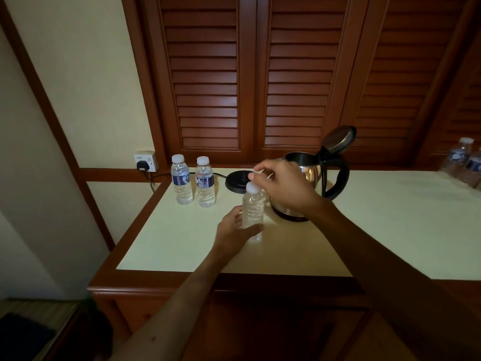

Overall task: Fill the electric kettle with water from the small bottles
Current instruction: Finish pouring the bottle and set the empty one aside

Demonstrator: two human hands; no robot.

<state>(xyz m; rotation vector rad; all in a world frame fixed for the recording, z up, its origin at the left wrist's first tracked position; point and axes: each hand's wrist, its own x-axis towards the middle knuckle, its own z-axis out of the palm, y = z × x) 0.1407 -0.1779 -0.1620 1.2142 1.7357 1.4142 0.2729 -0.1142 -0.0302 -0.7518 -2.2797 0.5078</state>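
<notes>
A small clear water bottle [253, 212] with a white cap [252, 188] stands on the cream countertop [390, 225]. My left hand [234, 230] grips its lower body. My right hand [283, 188] is at the cap, thumb against it and fingers curled over behind it. Right behind this hand, the steel electric kettle [311, 170] sits on the counter with its lid [338, 139] flipped open and its black handle to the right. Its black base [235, 181] lies separately to the left. Two more capped bottles with blue labels [182, 182] [205, 184] stand at the back left.
A cord runs from the base to a plugged wall socket [146, 161] at the left. More water bottles [463, 162] stand at the far right of the counter. Louvred wooden doors [260, 87] rise behind the counter, and its left edge drops off beside the wall.
</notes>
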